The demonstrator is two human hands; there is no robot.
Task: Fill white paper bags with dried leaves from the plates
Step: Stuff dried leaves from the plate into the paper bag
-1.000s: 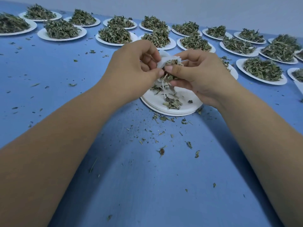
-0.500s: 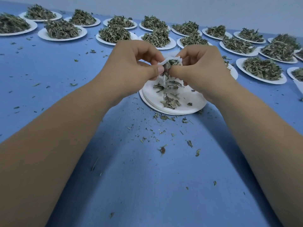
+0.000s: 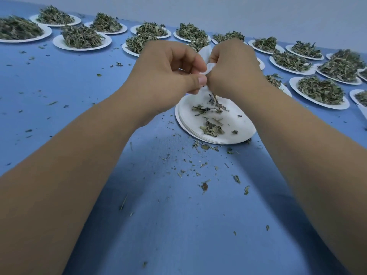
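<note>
**Blue table, two hands on one bag**

Head view. Blue cloth (image 3: 79, 92) covers the table, with a pale wall (image 3: 258, 14) behind.

Landmark: the stack of white plates (image 3: 245, 133) at centre. It is nearly bare, with a few loose leaves (image 3: 211, 129) on its top plate.

- Both hands meet just above the stack.
- Left hand (image 3: 164, 76): fingers curled, thumb pushed forward, pinching the white paper bag (image 3: 209, 67).
- Right hand (image 3: 234, 70): fingers curled tight on the same bag from the other side.
- The bag is held up off the stack, between the knuckles. A white edge shows above the fingers and a little paper hangs below them.
- A sprig of leaves dangles under the hands, down toward the stack.
- Bag mouth open or closed: cannot tell, the hands cover it.
- Beyond the stack and round to its right stand rows of white plates, each heaped with dried leaves (image 3: 82, 37).
- Nearer than the stack, leaf crumbs (image 3: 203, 185) lie scattered on the cloth, thickest just at its front rim.
</note>
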